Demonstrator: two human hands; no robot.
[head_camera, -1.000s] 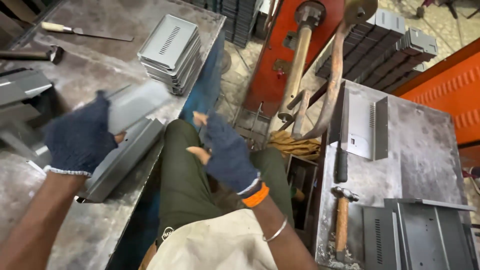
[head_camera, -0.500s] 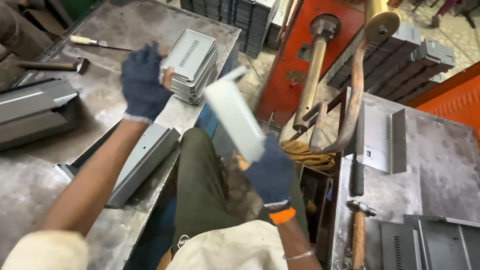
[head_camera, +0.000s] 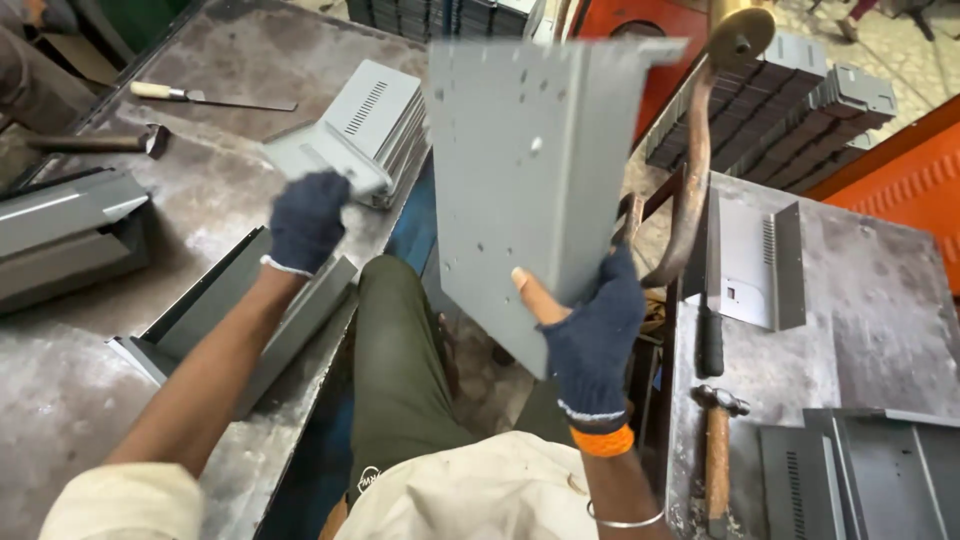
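Note:
My right hand (head_camera: 585, 325), in a dark fingerless glove, holds a large grey sheet-metal panel (head_camera: 520, 170) upright by its lower edge, between the two tables. The panel has small holes and a bent flange at the top. My left hand (head_camera: 305, 220), also gloved, grips a smaller grey metal cover (head_camera: 318, 160) by its near end, lifting it off a stack of vented grey covers (head_camera: 385, 125) on the left table.
On the left table (head_camera: 60, 400) lie long grey metal channels (head_camera: 230, 320), a hammer (head_camera: 95, 142) and a screwdriver (head_camera: 205, 97). The right table (head_camera: 880, 300) carries a vented bracket (head_camera: 755, 265), another hammer (head_camera: 718, 450) and grey covers (head_camera: 860, 480). A curved metal lever (head_camera: 695, 170) rises ahead.
My right hand has raised the panel and turned it upright, facing me. My left hand reached to the stack of covers and took hold of the top one.

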